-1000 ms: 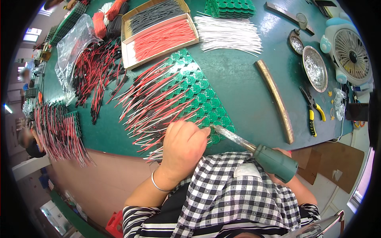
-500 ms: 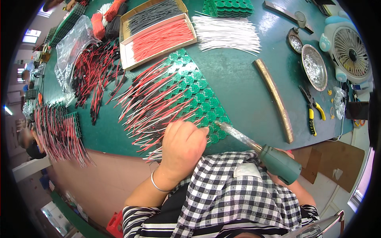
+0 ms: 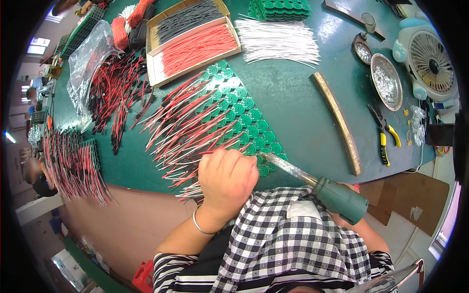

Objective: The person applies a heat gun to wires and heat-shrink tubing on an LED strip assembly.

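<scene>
My left hand (image 3: 227,177) is closed in a pinch at the near end of a sheet of round green circuit boards (image 3: 252,132). Whatever lies between its fingertips is hidden. Red, white and black wires (image 3: 190,129) fan out leftward from the boards, some passing under that hand. My right hand (image 3: 343,223), mostly covered by the tool, grips a soldering iron (image 3: 340,199) with a green handle. The iron's metal tip points left and meets the boards just right of my left fingertips; exact contact is too small to tell.
Behind the boards are a box of red and black wires (image 3: 198,46) and loose white wires (image 3: 278,41). On the right are a curved bar (image 3: 337,122), pliers (image 3: 383,136), a metal dish (image 3: 387,82) and a fan (image 3: 430,63). Wired boards (image 3: 73,163) lie left.
The soldering iron has shifted slightly left, its tip now closer to my left fingertips. My left hand has moved slightly and stays closed.
</scene>
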A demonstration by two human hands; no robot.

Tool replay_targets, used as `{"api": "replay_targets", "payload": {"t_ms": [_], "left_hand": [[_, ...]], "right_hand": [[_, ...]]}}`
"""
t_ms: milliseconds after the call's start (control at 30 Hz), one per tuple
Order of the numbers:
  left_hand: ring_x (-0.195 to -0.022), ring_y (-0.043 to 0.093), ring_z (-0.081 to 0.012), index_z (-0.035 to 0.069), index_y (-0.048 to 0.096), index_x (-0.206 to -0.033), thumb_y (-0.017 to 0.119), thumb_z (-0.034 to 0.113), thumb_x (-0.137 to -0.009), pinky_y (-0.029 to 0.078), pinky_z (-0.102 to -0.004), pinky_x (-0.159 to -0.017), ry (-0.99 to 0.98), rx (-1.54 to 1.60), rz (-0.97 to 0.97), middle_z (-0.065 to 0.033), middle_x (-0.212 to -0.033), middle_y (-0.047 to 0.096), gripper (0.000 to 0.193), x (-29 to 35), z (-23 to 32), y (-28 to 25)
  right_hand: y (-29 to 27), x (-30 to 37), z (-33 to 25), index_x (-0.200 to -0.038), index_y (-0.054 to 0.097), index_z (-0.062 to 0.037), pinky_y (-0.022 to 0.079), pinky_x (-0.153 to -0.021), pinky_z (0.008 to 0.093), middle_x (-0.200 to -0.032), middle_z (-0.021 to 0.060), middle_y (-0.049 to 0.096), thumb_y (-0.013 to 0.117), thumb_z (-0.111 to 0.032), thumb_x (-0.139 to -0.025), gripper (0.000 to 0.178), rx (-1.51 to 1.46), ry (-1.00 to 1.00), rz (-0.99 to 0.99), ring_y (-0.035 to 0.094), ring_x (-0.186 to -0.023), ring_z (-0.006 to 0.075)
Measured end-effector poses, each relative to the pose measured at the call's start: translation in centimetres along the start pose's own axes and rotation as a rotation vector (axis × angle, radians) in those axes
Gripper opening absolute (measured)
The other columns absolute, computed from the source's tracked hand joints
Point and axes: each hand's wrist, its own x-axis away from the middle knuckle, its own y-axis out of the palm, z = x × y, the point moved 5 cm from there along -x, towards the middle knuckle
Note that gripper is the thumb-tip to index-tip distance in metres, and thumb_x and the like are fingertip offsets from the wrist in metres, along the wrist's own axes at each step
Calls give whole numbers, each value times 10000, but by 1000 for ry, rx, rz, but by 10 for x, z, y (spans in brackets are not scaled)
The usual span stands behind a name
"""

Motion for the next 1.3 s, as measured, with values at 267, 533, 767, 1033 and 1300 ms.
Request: {"api": "replay_targets", "payload": {"t_ms": [267,533,767,1033,1300], "left_hand": [[-618,491,-192,136,544,-700,696,10,-600,339,-330,-571,7,-27,-23,1,-678,484,221,-1,0,2],[-627,492,-198,132,543,-695,688,7,-597,344,-333,-578,2,-9,-19,-6,-681,483,215,-1,0,2],[-622,487,-203,127,544,-694,692,13,-594,346,-342,-581,1,0,-19,-12,-680,482,211,-2,1,4],[-703,472,-204,113,532,-715,690,94,-611,347,-349,-615,-30,46,-27,-20,-740,466,191,4,-5,-4],[-850,567,-223,120,645,-825,649,158,-770,394,-356,-721,-61,-97,-33,-35,-857,602,67,-4,-40,-49]], "right_hand": [[-3,-11,-12,-1015,647,-81,511,-799,329,-943,55,666,670,-152,-709,315,244,-100,21,648,-858,240],[-3,-16,-15,-956,676,-132,504,-755,337,-932,31,666,669,-178,-704,256,199,-3,4,636,-874,255],[-7,-7,-1,-980,662,-78,502,-707,333,-830,45,671,633,-122,-753,234,178,44,106,645,-753,230],[-1,10,21,-1260,438,55,462,-588,275,-1038,152,578,640,-368,-864,613,-610,219,563,583,-652,178],[-9,0,34,-1279,368,43,479,-481,286,-1165,185,533,658,-384,-851,671,-676,257,564,595,-598,199]]}}
